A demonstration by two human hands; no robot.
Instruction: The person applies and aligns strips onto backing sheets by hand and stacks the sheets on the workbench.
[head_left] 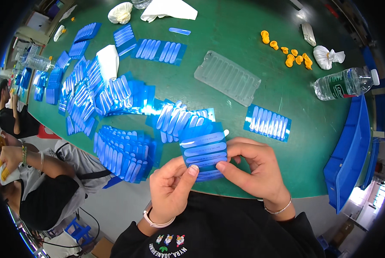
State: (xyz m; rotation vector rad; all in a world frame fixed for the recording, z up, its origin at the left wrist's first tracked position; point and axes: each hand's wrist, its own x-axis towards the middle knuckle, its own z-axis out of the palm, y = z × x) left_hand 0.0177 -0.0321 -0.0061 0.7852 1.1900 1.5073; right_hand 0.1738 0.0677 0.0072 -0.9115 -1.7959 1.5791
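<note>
Between both hands, near the table's front edge, is a blue film sheet (204, 152) bearing several long rounded strips. My left hand (171, 180) pinches its lower left part, thumb on top. My right hand (256, 170) grips its right edge, with the thumb on the face and the other fingers partly hidden behind. One pale strip end sticks out past the sheet's upper right edge. Just beyond lies a loose heap of similar blue sheets (175, 119). A fanned stack of sheets (121, 152) rests left of my left hand, and a single sheet (267, 123) lies beyond my right hand.
A clear grooved plastic tray (227, 77) lies mid-table. Orange finger cots (289, 60), a water bottle (345, 84) and a blue bin (347, 157) are to the right. White crumpled material (168, 9) lies at the back. Another person (50, 189) sits at the left.
</note>
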